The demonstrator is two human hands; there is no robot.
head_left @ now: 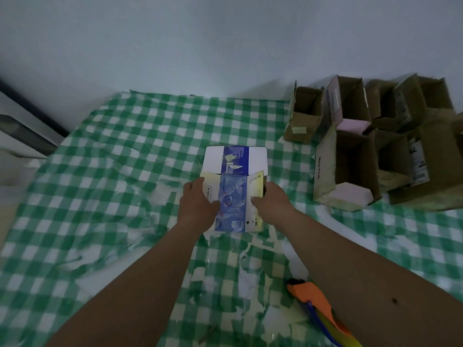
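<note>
A small blue, white and pale-yellow printed carton (233, 196) sits on the green-and-white checked tablecloth (120, 151) in the middle of the table. Its far flap stands open, showing a white and blue panel. My left hand (198, 204) grips the carton's left side, thumb lying on the blue top face. My right hand (271, 204) grips the right side, thumb on the white and yellow edge; its fingers are hidden behind the carton.
Several open brown cardboard boxes (350, 166) crowd the right back of the table, two with pink inner flaps. An orange-handled tool (315, 304) with blue and yellow parts lies near my right forearm. Torn white patches mar the cloth. A pale wall rises behind.
</note>
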